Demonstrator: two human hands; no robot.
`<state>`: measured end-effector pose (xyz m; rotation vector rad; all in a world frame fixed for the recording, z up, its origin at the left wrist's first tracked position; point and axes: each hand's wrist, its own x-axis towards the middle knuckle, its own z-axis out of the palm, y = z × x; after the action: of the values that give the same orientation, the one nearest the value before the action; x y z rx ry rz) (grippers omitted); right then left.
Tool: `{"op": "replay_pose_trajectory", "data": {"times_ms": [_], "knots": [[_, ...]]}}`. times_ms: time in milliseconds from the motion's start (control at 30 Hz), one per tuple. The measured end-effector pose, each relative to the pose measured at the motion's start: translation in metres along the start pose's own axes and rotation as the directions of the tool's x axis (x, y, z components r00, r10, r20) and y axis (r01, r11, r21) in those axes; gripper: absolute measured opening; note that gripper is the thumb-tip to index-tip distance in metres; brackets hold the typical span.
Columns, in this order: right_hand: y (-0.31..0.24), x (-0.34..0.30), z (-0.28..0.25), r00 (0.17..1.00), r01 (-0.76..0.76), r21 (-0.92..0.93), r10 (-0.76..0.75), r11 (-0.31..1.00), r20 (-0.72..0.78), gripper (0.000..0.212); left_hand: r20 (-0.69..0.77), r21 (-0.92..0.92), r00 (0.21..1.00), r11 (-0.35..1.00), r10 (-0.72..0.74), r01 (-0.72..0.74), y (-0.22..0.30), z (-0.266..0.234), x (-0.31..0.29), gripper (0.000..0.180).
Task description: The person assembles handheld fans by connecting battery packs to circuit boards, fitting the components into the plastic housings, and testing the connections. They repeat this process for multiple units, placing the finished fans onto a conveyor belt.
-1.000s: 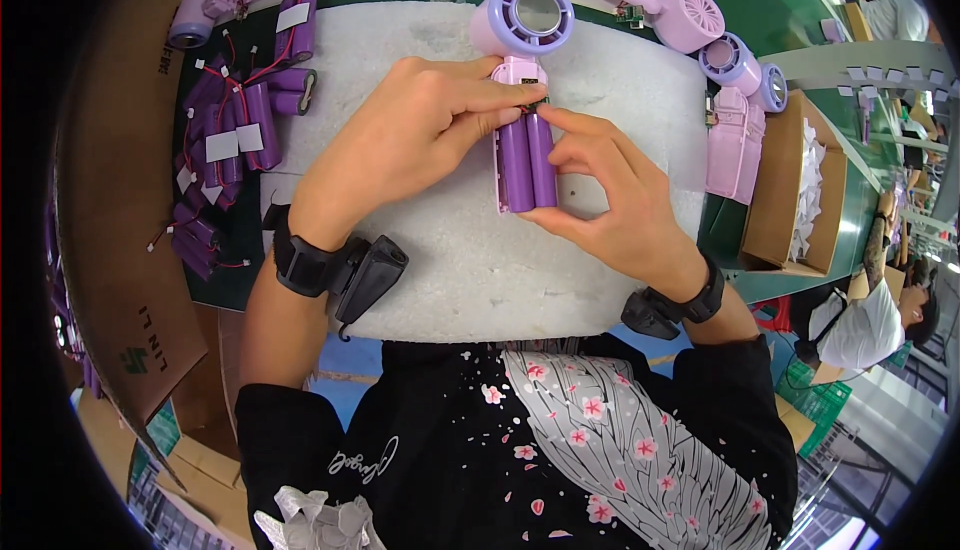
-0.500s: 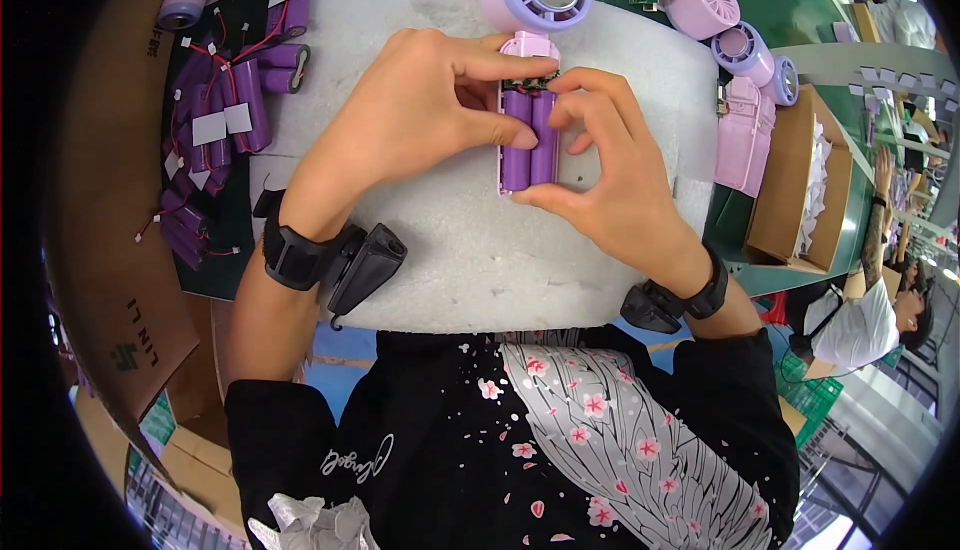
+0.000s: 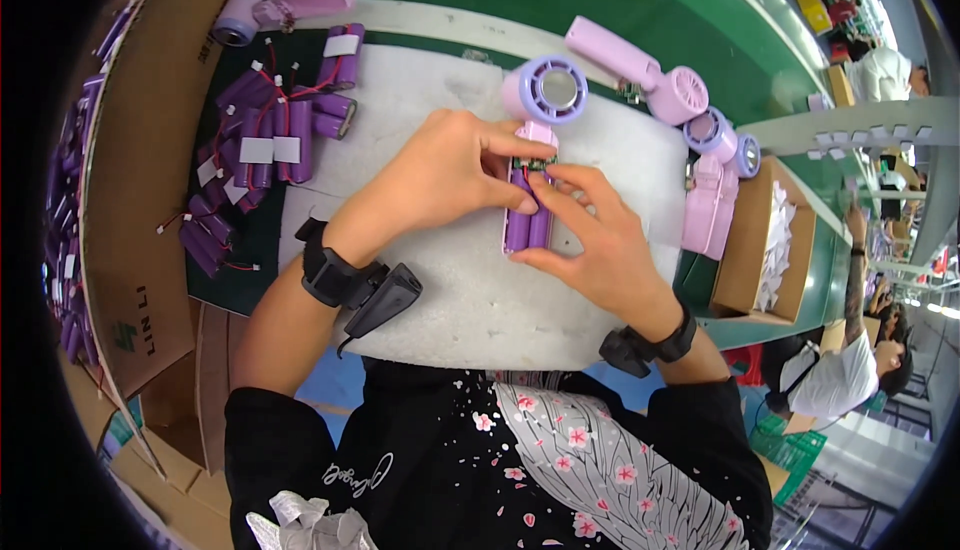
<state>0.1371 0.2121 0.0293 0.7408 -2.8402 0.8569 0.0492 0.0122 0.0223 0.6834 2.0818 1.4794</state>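
Note:
A purple handheld fan (image 3: pixel 545 91) lies on the white foam mat, head at the far end and handle opened toward me. In its handle sits a purple two-cell battery pack (image 3: pixel 528 230), below a small green circuit board (image 3: pixel 532 163). My left hand (image 3: pixel 440 172) is closed round the handle's left side, with fingers over the board and the thumb on the cells. From the right, my right hand (image 3: pixel 605 240) grips the handle, its thumb by the near end and its index fingertip at the wires just below the board. The fingers partly hide the wires and board.
Purple battery packs (image 3: pixel 257 150) with red wires are heaped left of the foam mat (image 3: pixel 440 315). Beside them stands a tall cardboard box (image 3: pixel 150 180). Further fan parts (image 3: pixel 676 93) lie at the far right, near a small carton (image 3: pixel 770 250) of white pieces. Another person (image 3: pixel 850 375) is at the far right.
The whole view has shifted, so the bench sits lower in the picture. My right index finger has come down from the board's edge to the wires and cells. Both hands still hold the fan.

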Motion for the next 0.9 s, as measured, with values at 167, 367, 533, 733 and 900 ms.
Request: {"op": "replay_pose_trajectory", "data": {"times_ms": [167,367,533,733,900], "knots": [[-0.017,0.004,-0.001,0.993,-0.112,0.092,0.115,0.989,-0.022,0.078,-0.021,-0.030,1.000,0.999,0.011,-0.012,0.004,0.005,0.000,0.046],[-0.014,0.006,0.006,0.956,-0.272,0.083,0.279,0.959,-0.089,0.067,-0.130,0.046,0.980,0.988,0.153,-0.149,0.009,0.024,0.001,0.045],[0.006,0.027,-0.047,0.813,-0.351,0.811,0.582,0.469,0.015,0.059,-0.380,-0.082,0.846,0.898,0.374,-0.433,0.012,0.031,0.001,0.049],[0.128,0.144,-0.120,0.763,-0.299,0.709,0.606,0.639,-0.225,0.029,-0.349,-0.081,0.847,0.888,0.400,-0.453,0.003,0.027,0.002,0.040],[0.292,0.153,-0.154,0.694,-0.718,-0.129,0.691,0.684,-0.202,0.025,-0.349,-0.001,0.833,0.889,0.428,-0.457,0.000,0.031,0.027,0.031]]}}
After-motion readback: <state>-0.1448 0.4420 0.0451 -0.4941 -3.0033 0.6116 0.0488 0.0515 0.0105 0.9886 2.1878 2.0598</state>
